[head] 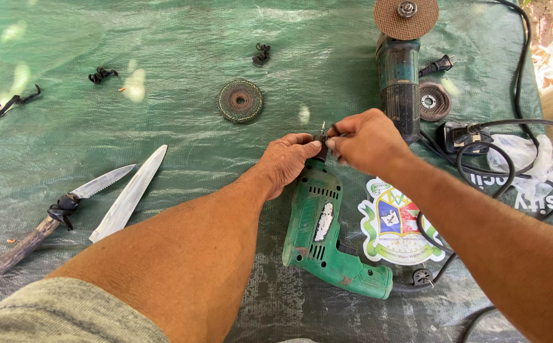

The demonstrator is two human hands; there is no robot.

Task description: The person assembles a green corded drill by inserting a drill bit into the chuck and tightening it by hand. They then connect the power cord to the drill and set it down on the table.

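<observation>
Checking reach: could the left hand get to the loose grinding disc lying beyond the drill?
Probably yes: the left hand grips the green drill chuck, and only bare tarp separates it from the grinding disc.

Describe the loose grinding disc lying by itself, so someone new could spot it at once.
Start at the green tarp covering the work surface, then find the angle grinder lying near its top right. Left of the grinder, above the left hand gripping the green drill, lies the dark round disc. Unlike the smaller disc tucked against the grinder's right side, it sits alone on bare tarp.
</observation>
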